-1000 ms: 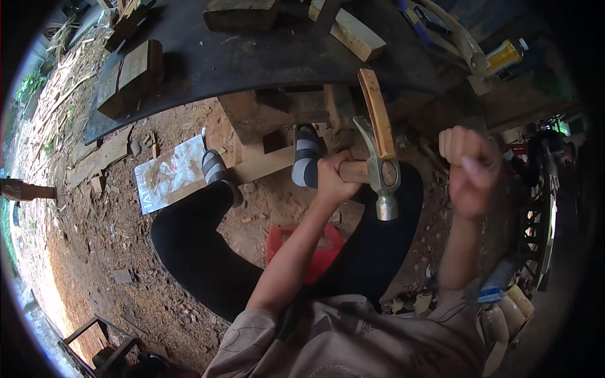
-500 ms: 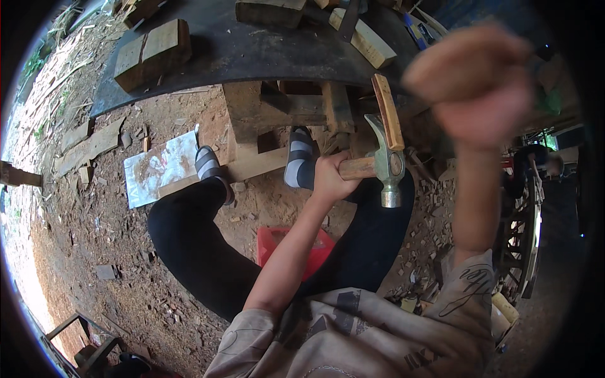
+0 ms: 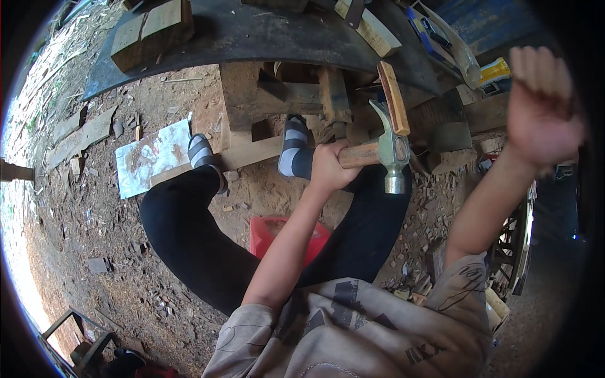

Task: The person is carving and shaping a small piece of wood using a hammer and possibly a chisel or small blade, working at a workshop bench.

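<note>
My left hand [image 3: 332, 167] is wrapped round the wooden handle of a claw hammer [image 3: 395, 154], held sideways above my right thigh. The hammer's metal face points toward me and its claw points away. A narrow strip of wood [image 3: 393, 101] stands out from the claw side of the head, overlapping it; how the two join, I cannot make out. Off to the right, my right hand [image 3: 545, 110] is raised, its fingers loosely bent and slightly blurred. Nothing shows in it.
Ahead is a dark tabletop [image 3: 252, 38] bearing a thick wood block [image 3: 151, 34] and a pale wood piece [image 3: 372, 31]. A yellow package [image 3: 495, 71] lies at the far right. Beneath me is a red plastic seat [image 3: 261, 236]. A white sack [image 3: 154, 157] and wood scraps lie on the ground.
My right hand has swung outward to the right and somewhat lower, uncovering the yellow package. My left hand keeps its grip on the hammer. The view has shifted slightly.
</note>
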### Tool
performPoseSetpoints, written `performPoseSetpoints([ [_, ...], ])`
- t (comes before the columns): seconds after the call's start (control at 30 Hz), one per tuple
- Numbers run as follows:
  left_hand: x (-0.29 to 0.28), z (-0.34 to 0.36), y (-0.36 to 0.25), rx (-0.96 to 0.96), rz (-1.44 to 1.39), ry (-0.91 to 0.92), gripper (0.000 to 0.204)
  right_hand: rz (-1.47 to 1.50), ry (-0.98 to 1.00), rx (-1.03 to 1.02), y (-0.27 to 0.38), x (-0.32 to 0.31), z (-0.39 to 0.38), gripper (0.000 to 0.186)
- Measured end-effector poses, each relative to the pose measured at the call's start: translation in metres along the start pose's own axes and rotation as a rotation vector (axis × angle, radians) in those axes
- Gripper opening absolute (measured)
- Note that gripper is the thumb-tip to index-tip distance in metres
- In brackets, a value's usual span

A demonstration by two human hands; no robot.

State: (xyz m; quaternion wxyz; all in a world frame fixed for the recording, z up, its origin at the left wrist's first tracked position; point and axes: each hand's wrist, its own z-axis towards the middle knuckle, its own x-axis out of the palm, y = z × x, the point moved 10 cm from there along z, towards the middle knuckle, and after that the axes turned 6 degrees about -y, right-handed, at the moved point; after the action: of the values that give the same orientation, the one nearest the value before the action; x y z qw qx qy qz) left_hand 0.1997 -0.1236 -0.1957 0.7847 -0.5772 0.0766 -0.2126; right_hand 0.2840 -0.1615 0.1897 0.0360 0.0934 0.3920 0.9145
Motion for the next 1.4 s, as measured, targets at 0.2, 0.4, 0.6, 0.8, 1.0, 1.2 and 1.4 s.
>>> performPoseSetpoints([
  [0.2, 0.006, -0.003, 0.008, -0.082, 0.075, 0.047, 0.033, -0.648, -0.386, -0.043, -0.114, -0.054, -0.188, 0.087],
  [0.4, -0.001, -0.001, 0.008, -0.055, -0.031, 0.022, 0.036, -0.555, -0.205, 0.383, -0.187, 0.015, -0.212, 0.050],
  [0.6, 0.004, 0.001, 0.014, -0.064, 0.036, 0.032, 0.039, -0.301, -0.441, 0.493, -0.209, -0.001, -0.205, 0.032],
  [0.8, -0.002, 0.000, 0.007, -0.081, 0.027, 0.007, 0.034, -0.717, -0.492, 0.235, -0.181, 0.000, -0.204, 0.027],
  [1.0, -0.004, -0.001, 0.003, -0.060, 0.047, 0.011, 0.031, -0.838, -0.279, -0.118, -0.125, 0.002, -0.196, 0.111],
  [1.2, 0.001, -0.001, 0.001, 0.024, 0.066, 0.006, 0.029, -0.810, -0.329, -0.169, -0.071, 0.008, -0.174, 0.111],
  [1.4, -0.009, -0.001, 0.004, -0.041, 0.091, -0.024, 0.031, -1.427, -0.097, 0.632, -0.107, 0.034, -0.145, 0.069],
])
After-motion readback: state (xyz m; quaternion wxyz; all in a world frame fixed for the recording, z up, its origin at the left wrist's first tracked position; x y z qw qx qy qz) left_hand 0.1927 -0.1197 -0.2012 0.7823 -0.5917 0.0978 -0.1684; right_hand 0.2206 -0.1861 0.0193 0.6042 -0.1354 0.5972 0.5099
